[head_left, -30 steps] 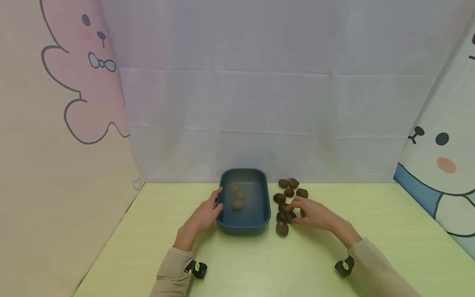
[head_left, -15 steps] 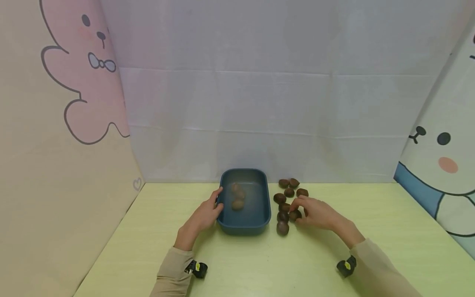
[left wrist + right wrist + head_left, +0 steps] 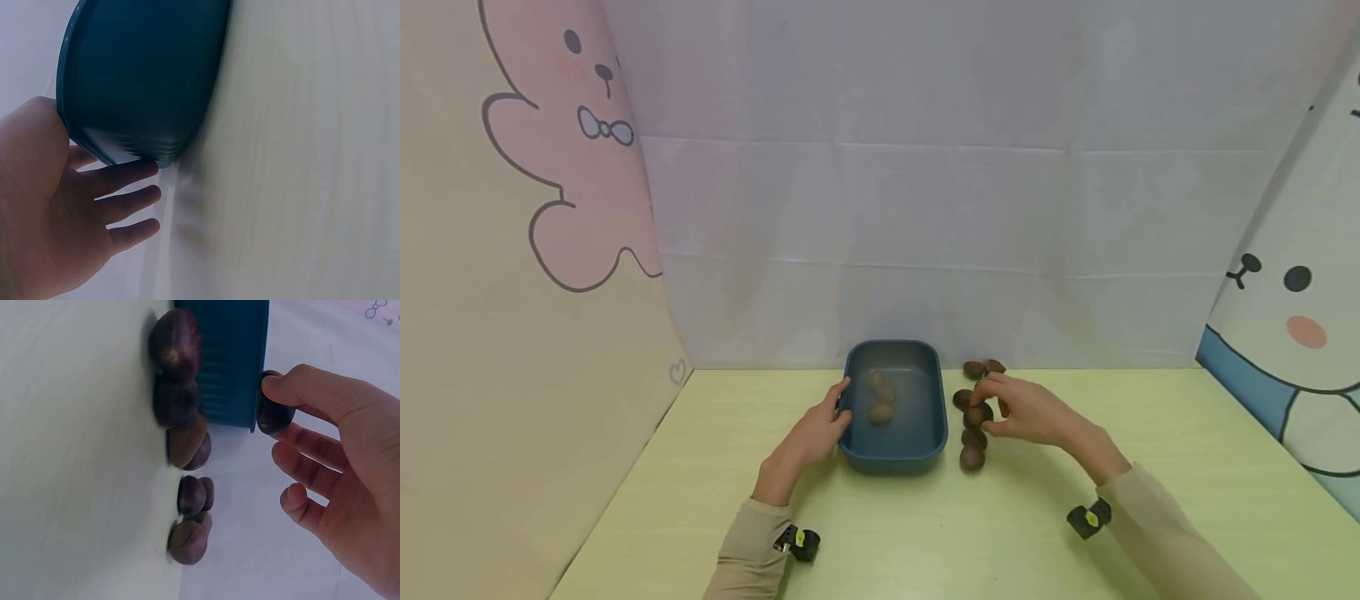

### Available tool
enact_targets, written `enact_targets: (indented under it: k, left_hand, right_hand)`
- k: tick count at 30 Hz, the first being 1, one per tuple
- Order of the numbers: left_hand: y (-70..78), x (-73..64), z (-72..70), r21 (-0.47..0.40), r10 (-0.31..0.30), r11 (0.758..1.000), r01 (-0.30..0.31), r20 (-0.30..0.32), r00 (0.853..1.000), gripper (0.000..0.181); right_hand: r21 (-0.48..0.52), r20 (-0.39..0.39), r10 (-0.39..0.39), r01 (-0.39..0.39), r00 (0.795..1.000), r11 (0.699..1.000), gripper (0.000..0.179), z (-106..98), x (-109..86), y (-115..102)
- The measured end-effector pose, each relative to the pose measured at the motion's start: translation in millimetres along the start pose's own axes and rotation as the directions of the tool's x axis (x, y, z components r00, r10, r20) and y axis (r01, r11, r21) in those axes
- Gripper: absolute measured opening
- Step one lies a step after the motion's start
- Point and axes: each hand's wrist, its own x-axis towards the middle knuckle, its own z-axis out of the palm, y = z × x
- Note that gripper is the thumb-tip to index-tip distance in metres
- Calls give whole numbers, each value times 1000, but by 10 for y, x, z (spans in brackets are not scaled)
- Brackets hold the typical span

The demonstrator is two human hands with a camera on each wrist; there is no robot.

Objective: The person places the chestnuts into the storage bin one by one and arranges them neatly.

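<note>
A dark blue plastic tub (image 3: 891, 467) stands mid-table with several chestnuts (image 3: 881, 412) inside. At its left side is my left hand (image 3: 811, 433), thumb and index finger at the rim. In the left wrist view the other fingers (image 3: 134, 203) reach out fairly straight beside the tub's outer wall. Right of the tub, my right hand (image 3: 1033, 410) pinches a chestnut (image 3: 276, 409) between thumb and fingertips, raised above the others in the right wrist view. Its ring and little fingers hang loosely bent. Below it more chestnuts (image 3: 972, 457) lie in a loose line.
Loose chestnuts (image 3: 974, 369) lie at the table's back edge. Behind the pale yellow-green table (image 3: 910, 542) hangs a white cloth (image 3: 955, 208). Side panels with cartoon animals (image 3: 580, 167) flank the table. A small black device (image 3: 1090, 518) is strapped near each wrist.
My right hand has lifted a chestnut and moved it leftward and back, over the line of nuts. The left hand and the tub stay in place.
</note>
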Motion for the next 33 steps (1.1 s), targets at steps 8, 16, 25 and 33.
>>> enact_targets:
  k: [8,16,25,33]
  left_hand:
    - [7,-8,-2,-4,-13,1000,13,0,1000,60]
    - [14,-13,-5,-5,-10,1000,10,1,1000,60]
    - [-8,-10,-4,-5,-8,1000,8,3,1000,59]
    - [0,-12,-10,-24,-6,1000,6,18,1000,60]
  right_hand:
    - [-5,-5,-60,60,998,998,24,-51,197,-173]
    - [2,11,-104,104,994,995,22,-70,408,-384]
    - [0,67,-126,126,990,992,21,58,707,-561]
    - [-4,125,-143,145,982,989,26,285,938,-644]
